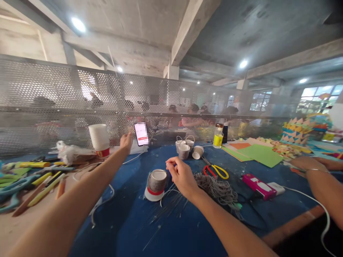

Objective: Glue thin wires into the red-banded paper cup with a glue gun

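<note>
My left hand (125, 141) reaches far forward to a phone (141, 134) that stands upright with its screen lit; the fingers point at its left edge and I cannot make out whether they touch it. My right hand (180, 174) hovers over the blue table (128, 221) with fingertips pinched together, perhaps on a thin grey string that is too small to name. Just left of it a paper cup wrapped in grey string (156, 184) lies upside down. A heap of grey cord (218, 187) sits to the right of the hand.
A stack of white paper cups (99, 140) stands at the back left. Several small wrapped cups (186, 148), a yellow glue bottle (218, 136), scissors (215, 170), a pink device (258, 185), coloured paper (257, 151) and pens (40, 182) lie about. Another person's arm (318, 175) rests at right.
</note>
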Demonstrator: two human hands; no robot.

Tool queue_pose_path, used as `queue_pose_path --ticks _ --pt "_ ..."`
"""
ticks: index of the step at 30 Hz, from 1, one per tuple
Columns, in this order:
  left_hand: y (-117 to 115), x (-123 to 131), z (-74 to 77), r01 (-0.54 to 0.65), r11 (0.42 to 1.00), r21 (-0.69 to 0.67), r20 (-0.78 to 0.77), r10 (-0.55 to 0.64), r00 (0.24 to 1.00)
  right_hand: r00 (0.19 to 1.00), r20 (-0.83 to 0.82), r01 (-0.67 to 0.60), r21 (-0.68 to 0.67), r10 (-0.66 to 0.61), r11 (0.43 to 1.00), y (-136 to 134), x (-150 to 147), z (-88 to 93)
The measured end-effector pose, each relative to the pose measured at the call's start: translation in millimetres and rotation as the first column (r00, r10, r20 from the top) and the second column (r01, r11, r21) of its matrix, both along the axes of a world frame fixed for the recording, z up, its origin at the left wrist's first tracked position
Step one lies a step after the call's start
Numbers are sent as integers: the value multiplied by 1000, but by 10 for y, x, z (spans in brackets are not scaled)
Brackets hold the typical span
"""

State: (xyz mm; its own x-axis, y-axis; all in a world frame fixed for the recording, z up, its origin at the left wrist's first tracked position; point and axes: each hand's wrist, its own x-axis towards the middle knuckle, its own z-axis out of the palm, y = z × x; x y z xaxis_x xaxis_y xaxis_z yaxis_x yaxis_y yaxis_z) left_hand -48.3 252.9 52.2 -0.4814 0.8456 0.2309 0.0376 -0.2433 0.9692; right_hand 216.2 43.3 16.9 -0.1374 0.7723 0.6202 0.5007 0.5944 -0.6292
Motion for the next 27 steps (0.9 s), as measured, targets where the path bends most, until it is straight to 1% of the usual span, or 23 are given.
queue_pose_path --ticks 5,8,12,14,16,18,20,23,27 --pt "-520 75 96 73 997 21 -105 -70 992 999 5 51 57 -51 997 74 45 -20" --pt "-921 105 87 133 991 14 -143 -130 981 996 9 86 91 -87 992 109 65 -23" --pt "-1529 179 -37 253 967 -16 -206 -251 946 993 20 116 109 -119 987 143 80 -35" --pt "-1802 239 -124 313 949 -35 -269 -311 911 992 17 125 113 -128 986 156 85 -43" --pt "-2014 305 -210 305 949 -75 -288 -314 905 991 16 130 111 -132 985 165 92 -48" --pt "-2157 367 -285 315 946 -84 -291 -325 900 990 18 135 96 -138 986 170 99 -50" --pt "-2246 419 -344 316 942 -112 -295 -336 894 989 21 144 74 -146 987 174 107 -49" --pt "-2319 482 -402 354 923 -151 -340 -385 858 988 26 151 36 -152 988 177 115 -40" --pt "-2353 549 -473 425 892 -156 -408 -450 794 992 32 122 -20 -122 992 171 107 -21"
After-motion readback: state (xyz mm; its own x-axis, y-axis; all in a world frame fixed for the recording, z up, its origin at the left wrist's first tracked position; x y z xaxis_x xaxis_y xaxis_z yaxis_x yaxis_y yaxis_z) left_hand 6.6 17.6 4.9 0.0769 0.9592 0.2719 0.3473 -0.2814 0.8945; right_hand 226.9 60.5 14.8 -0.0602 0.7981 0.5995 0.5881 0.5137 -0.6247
